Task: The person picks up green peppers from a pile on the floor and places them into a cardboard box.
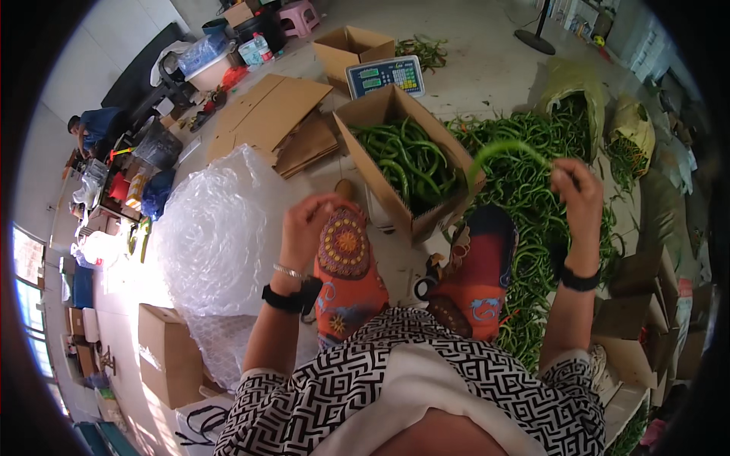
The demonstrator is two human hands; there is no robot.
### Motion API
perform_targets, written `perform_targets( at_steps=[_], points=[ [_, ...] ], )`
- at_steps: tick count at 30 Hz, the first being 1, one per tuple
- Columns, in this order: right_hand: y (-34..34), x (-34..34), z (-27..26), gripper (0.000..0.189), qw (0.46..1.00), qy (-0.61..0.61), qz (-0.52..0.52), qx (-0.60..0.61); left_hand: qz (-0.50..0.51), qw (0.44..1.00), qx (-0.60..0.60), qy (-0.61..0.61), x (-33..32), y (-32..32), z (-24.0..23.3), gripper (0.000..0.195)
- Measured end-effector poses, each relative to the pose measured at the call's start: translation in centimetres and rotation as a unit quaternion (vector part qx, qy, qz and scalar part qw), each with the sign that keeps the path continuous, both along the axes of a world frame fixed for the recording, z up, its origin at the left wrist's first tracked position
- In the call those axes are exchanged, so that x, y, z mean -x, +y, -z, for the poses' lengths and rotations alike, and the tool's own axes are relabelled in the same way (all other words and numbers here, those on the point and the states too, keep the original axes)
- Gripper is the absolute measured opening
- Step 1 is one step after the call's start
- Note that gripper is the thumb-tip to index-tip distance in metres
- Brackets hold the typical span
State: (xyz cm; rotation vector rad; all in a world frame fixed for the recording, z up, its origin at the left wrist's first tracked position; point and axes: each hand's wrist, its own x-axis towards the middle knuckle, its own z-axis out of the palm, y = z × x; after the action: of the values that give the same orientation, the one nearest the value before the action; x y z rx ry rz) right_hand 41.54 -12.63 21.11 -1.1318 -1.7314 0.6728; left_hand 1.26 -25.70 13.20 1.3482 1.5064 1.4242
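A long green chili pepper (pixel 505 146), blurred, is pinched at one end by my right hand (pixel 576 185). It arches left towards a cardboard box (pixel 365 154) standing in front of my knees. Inside that box lie many long green peppers (pixel 408 159). My left hand (pixel 305 225) hovers by my left knee, fingers loosely bent, with nothing visible in it. Below and around my right hand, a wide heap of green peppers (pixel 530 222) covers the floor. Behind the box stands a scale display (pixel 385 77) with buttons and lit screens.
Bubble wrap (pixel 217 228) bulks up at my left, near flattened cardboard (pixel 268 114). Another open box (pixel 353 45) stands behind the scale. A yellow-green sack (pixel 570 80) spills peppers at right. Cardboard boxes (pixel 633 325) sit by my right elbow. A person (pixel 100 128) bends at far left.
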Motion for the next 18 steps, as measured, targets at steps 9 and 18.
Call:
perform_targets(
  at_steps=[9,18],
  points=[
    [4.9,-8.8,11.3,0.010,0.985,-0.093,0.100,0.107,-0.019,0.928,-0.069,0.365,1.1,1.3,3.0,0.013],
    [13.8,-14.1,24.7,0.023,0.660,-0.690,-0.037,0.293,0.012,0.914,-0.052,0.401,3.4,2.1,4.1,0.012]
  ],
)
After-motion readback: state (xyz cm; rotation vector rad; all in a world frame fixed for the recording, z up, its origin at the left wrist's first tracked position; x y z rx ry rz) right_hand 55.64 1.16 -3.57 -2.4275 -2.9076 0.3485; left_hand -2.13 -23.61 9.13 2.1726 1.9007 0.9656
